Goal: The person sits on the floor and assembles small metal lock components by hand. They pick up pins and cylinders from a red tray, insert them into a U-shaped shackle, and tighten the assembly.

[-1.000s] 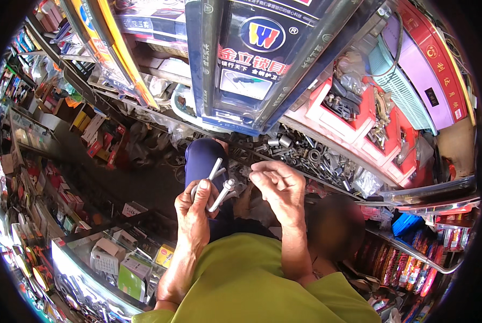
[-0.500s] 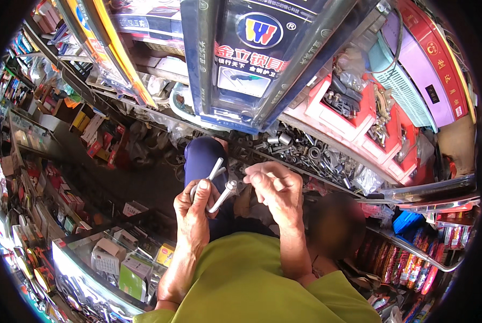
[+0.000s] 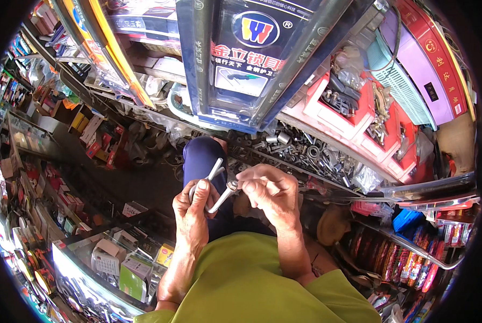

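My left hand (image 3: 191, 207) is closed round a bent silvery metal rod (image 3: 220, 202), its thumb pressed on top. One straight leg of the metal sticks up past the thumb. Another leg slants up to the right and carries a nut (image 3: 231, 185) at its end; the part inside my palm is hidden. Just right of the nut, my right hand (image 3: 273, 196) has its fingers bent and apart, slightly blurred. Its fingertips are close to the nut, and nothing shows between them.
Loose nuts, bolts and fittings (image 3: 311, 153) fill a shelf ahead, beside red trays (image 3: 354, 124) of hardware. A blue display panel (image 3: 241, 64) stands in front. A glass case (image 3: 90, 269) is at the lower left; hanging colourful packets (image 3: 413, 264) are at the right.
My right hand has moved left, its fingertips closer to the nut. My left hand keeps its hold on the rod. The dark round shape beside my right arm is gone, showing a brown object.
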A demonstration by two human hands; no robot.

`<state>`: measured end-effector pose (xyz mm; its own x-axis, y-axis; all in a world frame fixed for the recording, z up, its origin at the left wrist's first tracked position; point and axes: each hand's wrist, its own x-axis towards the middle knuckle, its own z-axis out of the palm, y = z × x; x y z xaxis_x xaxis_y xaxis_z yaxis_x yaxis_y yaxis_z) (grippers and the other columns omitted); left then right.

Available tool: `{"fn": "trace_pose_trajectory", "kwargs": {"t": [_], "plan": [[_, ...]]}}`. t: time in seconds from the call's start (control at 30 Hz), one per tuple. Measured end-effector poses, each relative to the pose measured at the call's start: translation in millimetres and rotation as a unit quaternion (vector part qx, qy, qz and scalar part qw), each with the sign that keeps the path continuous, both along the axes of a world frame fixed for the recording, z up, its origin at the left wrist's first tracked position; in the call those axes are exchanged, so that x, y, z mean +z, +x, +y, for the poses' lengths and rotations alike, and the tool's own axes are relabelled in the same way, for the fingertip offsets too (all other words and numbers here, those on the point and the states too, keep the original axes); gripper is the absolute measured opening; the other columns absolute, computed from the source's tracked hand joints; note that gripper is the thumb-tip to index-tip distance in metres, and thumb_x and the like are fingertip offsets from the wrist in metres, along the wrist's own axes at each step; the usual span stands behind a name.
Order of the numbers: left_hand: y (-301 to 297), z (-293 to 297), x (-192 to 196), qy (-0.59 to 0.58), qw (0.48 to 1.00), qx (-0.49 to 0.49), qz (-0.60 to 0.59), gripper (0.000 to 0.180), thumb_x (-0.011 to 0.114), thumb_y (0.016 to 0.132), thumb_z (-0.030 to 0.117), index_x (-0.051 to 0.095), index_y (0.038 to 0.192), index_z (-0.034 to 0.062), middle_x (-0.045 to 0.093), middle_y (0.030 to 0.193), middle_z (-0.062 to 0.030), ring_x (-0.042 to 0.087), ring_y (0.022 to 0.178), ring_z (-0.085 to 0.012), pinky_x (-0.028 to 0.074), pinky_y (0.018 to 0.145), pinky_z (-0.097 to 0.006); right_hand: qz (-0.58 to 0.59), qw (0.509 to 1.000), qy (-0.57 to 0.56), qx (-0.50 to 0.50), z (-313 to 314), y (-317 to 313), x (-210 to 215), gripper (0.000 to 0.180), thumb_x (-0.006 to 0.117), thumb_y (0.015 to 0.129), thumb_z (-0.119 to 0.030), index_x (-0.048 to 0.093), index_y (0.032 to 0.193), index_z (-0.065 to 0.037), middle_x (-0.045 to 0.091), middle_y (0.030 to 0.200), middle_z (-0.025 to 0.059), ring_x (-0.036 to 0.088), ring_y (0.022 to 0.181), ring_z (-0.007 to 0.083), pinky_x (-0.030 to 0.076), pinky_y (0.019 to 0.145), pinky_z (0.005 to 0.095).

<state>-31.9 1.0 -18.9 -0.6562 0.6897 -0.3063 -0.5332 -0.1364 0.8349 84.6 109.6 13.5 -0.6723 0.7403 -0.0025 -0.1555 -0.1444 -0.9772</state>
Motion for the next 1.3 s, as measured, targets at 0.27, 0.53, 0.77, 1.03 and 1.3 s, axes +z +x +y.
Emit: {"fn": "trace_pose_trajectory", "kwargs": {"t": [0.27,0.53,0.77,1.03,1.3], "plan": [[-2,-1,0,-0.001,1.000,-0.019,0.012,0.032,0.061,0.094,0.030,0.061,0.079,0.0024,0.057,0.064,-0.0006,0.041,0.050,-0.0038,0.031,0.046,-0.019,0.026,1.000,0.004,0.013,-2,-6,-9,0.018,0.072,0.083,0.000,0.063,0.098,0.005,0.060,0.082,0.0021,0.053,0.068,0.0040,0.041,0.056,0.0174],[-2,-2,1,-0.010,0.999,-0.007,0.030,0.033,0.061,0.095,0.030,0.060,0.077,0.0028,0.058,0.065,-0.0016,0.041,0.051,-0.0035,0.031,0.046,-0.019,0.024,0.999,0.020,-0.004,-5,-5,6,0.024,0.067,0.085,0.002,0.062,0.108,0.006,0.065,0.087,0.0072,0.058,0.068,0.0078,0.045,0.057,0.0199],[-5,-2,-1,-0.010,1.000,-0.015,0.018,0.032,0.061,0.095,0.032,0.061,0.080,0.0030,0.059,0.066,-0.0013,0.043,0.053,-0.0037,0.033,0.047,-0.019,0.031,0.999,0.006,0.026,-7,-7,6,0.029,0.064,0.088,0.000,0.059,0.116,0.007,0.066,0.099,0.0125,0.061,0.078,0.0118,0.051,0.063,0.0229],[-3,-3,1,-0.008,1.000,-0.001,0.021,0.033,0.061,0.095,0.031,0.061,0.079,0.0028,0.058,0.066,-0.0012,0.042,0.052,-0.0036,0.033,0.047,-0.019,0.020,0.997,0.070,-0.001,-11,-14,-4,0.033,0.064,0.087,0.002,0.058,0.120,0.005,0.064,0.104,0.0142,0.060,0.083,0.0126,0.052,0.066,0.0238],[-4,-3,3,-0.038,0.999,-0.005,0.038,0.031,0.060,0.095,0.028,0.060,0.079,0.0019,0.057,0.065,-0.0011,0.043,0.052,-0.0044,0.034,0.047,-0.019,0.042,0.999,0.005,-0.003,-10,-9,4,0.029,0.058,0.091,0.002,0.058,0.120,0.005,0.064,0.109,0.0139,0.060,0.097,0.0149,0.053,0.075,0.0280]]}}
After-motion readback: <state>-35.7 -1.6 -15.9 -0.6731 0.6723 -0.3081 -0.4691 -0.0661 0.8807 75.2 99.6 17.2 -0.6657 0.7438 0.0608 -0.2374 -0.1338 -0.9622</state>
